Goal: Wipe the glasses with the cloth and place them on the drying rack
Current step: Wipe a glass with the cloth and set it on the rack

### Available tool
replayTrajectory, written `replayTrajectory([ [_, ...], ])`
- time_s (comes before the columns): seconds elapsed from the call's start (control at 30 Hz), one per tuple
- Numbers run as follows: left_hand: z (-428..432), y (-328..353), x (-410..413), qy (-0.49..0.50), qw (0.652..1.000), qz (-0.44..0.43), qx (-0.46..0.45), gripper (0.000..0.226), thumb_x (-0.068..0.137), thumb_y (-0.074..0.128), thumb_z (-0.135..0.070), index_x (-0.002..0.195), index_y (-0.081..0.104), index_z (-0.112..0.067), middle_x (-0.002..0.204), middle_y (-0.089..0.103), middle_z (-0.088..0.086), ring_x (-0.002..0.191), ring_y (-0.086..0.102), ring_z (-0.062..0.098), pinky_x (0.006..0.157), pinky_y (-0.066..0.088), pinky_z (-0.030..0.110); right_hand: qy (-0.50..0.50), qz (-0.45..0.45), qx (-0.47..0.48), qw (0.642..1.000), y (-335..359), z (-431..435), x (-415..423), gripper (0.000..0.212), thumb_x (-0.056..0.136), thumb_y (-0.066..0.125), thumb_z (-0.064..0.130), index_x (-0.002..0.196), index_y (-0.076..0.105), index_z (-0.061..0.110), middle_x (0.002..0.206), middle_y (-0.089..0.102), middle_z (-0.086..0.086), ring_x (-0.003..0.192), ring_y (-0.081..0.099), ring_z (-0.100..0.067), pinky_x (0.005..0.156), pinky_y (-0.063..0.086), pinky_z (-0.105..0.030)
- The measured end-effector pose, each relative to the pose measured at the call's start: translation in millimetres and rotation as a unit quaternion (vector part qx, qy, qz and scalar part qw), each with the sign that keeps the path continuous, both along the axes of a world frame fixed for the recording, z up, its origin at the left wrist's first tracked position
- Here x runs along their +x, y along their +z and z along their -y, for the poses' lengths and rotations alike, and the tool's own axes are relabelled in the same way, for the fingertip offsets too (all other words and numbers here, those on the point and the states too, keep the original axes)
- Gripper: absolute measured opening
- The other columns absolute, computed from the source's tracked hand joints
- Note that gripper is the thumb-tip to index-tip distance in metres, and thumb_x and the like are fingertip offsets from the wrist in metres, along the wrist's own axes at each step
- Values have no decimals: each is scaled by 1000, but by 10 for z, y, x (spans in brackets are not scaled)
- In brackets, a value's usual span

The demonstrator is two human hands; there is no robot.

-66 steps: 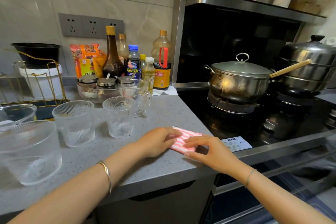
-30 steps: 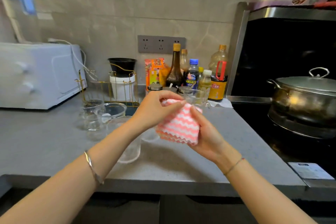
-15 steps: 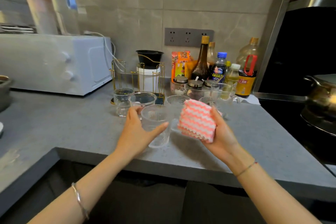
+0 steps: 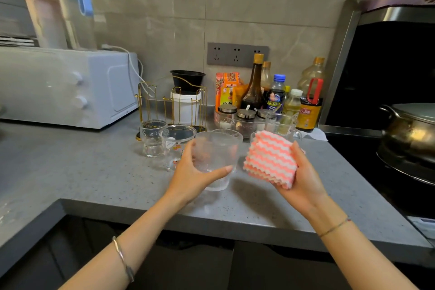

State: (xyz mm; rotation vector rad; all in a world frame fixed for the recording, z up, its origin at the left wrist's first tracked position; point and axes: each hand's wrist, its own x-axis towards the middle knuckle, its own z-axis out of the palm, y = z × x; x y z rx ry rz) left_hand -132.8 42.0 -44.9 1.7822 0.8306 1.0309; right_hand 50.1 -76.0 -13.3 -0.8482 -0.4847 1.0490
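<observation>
The left hand (image 4: 193,172) grips a clear ribbed glass (image 4: 215,160), thumb across its front and fingers wrapped round the far side; whether the glass is lifted off the grey surface (image 4: 94,172) or rests on it is hard to tell. The right hand (image 4: 303,176) clasps a folded pink-and-white cloth (image 4: 270,160), held up just beside the glass and apart from it. Behind the left hand stand more glasses: a small waisted one (image 4: 153,138), a wider one with a printed picture (image 4: 177,141), another ribbed rim (image 4: 229,134), and a handled mug (image 4: 281,125) behind the cloth. The gold wire rack (image 4: 171,103) stands at the back near the wall, with a white tub (image 4: 186,107) behind it. A white oven (image 4: 68,87) sits to the left, bottles (image 4: 277,92) to the right, and a metal pot (image 4: 409,129) on the stove.
</observation>
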Motion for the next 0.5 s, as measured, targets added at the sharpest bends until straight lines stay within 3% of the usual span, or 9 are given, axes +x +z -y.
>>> replayTrajectory([
  [0.07,23,162,139,-49,997,53,-40,91,51,87,-57,130,44,-38,128,56,-10,116,54,9,93,44,25,-14,-3,25,1000,78,13,48,53,100,33,45,134,53,9,124,67,-11,110,66,-24,87,54,-36],
  [0.13,58,314,278,-109,982,98,-118,98,51,80,-61,137,42,-34,135,53,-5,118,53,11,93,47,30,-31,-9,55,998,156,30,92,57,98,33,47,134,55,9,127,65,-12,114,64,-26,91,53,-38],
  [0.2,127,444,395,-162,946,155,-235,93,58,77,-58,139,43,-24,134,56,5,112,60,19,83,57,33,-45,-25,91,995,237,49,127,59,98,31,50,126,63,10,128,64,-13,117,62,-28,94,51,-40],
  [0.3,164,534,556,-229,882,223,-346,88,56,77,-67,123,57,-14,108,71,15,89,71,24,78,60,38,-74,-18,140,987,347,64,139,60,101,25,49,114,72,13,127,65,-11,117,62,-26,91,53,-36],
  [0.4,117,570,706,-260,867,236,-355,81,72,44,-76,117,65,-13,107,72,14,93,69,24,92,51,43,-110,79,180,974,399,54,116,56,102,22,44,138,51,13,137,59,-5,127,55,-21,104,46,-36],
  [0.5,101,553,830,-263,872,229,-342,80,77,41,-71,128,60,-14,119,68,15,107,65,27,101,47,45,-140,206,199,948,388,38,3,56,101,22,44,143,44,16,143,53,4,134,47,-12,117,30,-38],
])
